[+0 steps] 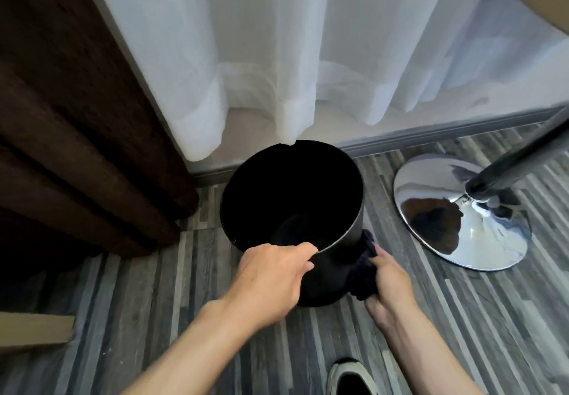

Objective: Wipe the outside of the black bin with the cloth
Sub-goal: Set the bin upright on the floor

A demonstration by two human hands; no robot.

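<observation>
1. Wiping a round black bin (326,274) on a striped grey floor (172,287), a person steadies it with the left hand (272,274) and works a dark cloth (363,271) with the right hand (389,274).
2. Risk, as judged from here: the bin leans toward the person on its near edge, so a hard push from the cloth side could slide or tip it out from under the left hand; the grip on the rim is all that holds it.
3. A second risk: the sheer white curtain (277,56) hangs just beyond the far rim, and swinging the bin round could catch its hem.
4. Left hand: curled over the near rim, thumb outside, fingertips hooked inside, forearm reaching in from lower left.
5. Right hand: closed on the bunched cloth, pressing it against the bin's outer wall just right of the left hand, low on the side, wrist bent inward.
6. Beyond the right hand stands a chrome stool base (462,219); below it, a shoe (351,377) shows at the frame's edge; a brown curtain (77,133) hangs far left of the left hand.
</observation>
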